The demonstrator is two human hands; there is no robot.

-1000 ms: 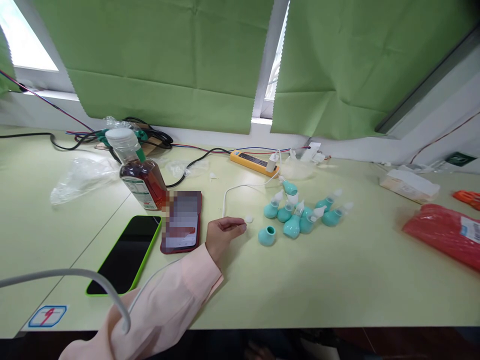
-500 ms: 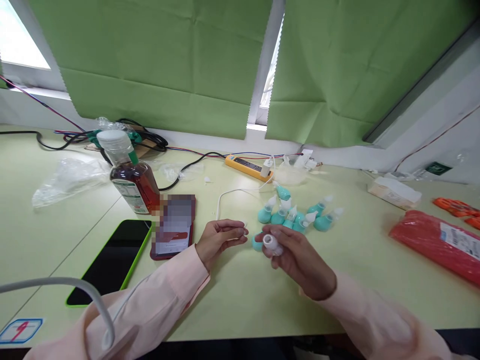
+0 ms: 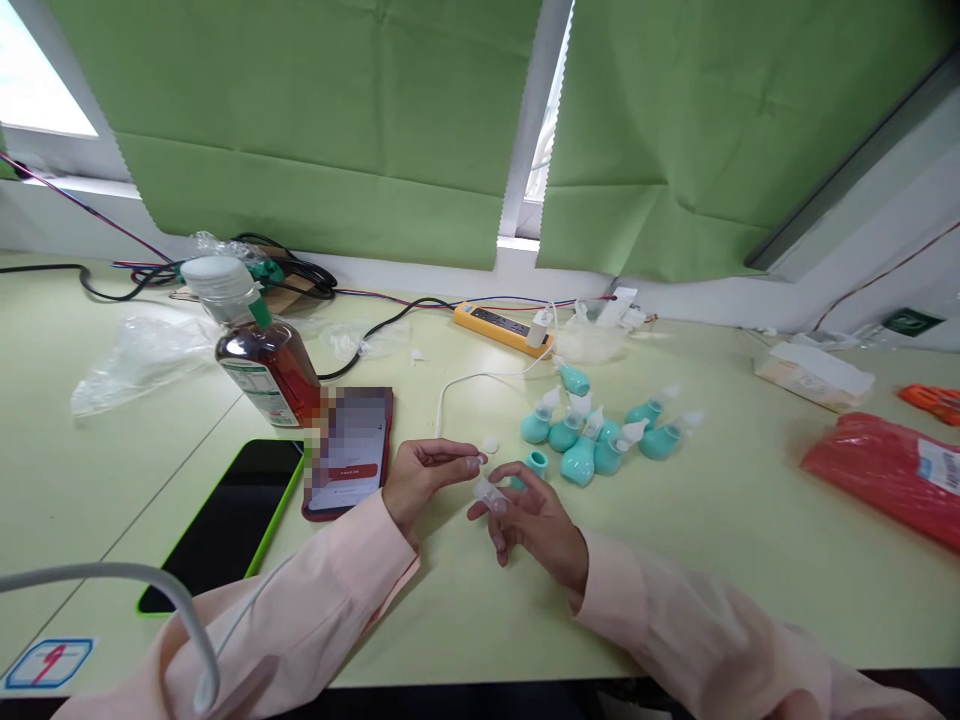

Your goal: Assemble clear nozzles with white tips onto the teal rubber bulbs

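Note:
My left hand [image 3: 431,478] pinches something small and whitish at its fingertips, too small to make out. Close to its right, my right hand [image 3: 536,520] holds a small clear plastic piece [image 3: 490,495] between its fingers. A small white disc [image 3: 491,446] lies on the table just beyond the fingertips. Behind my right hand stands a teal bulb with an open top [image 3: 535,463], partly hidden by the fingers. Several teal bulbs with clear pointed tips [image 3: 579,462] are grouped further right.
Left of my hands lie a phone with a lit screen [image 3: 349,470] and a green-edged phone [image 3: 225,520]. Behind them stands a brown bottle [image 3: 270,370]. A yellow power strip [image 3: 499,330] is at the back; a red package [image 3: 877,470] lies right.
My right hand has moved left, close to my left hand, with the clear piece now tilted. The open-topped teal bulb and the white disc show more fully. The view has shifted slightly.

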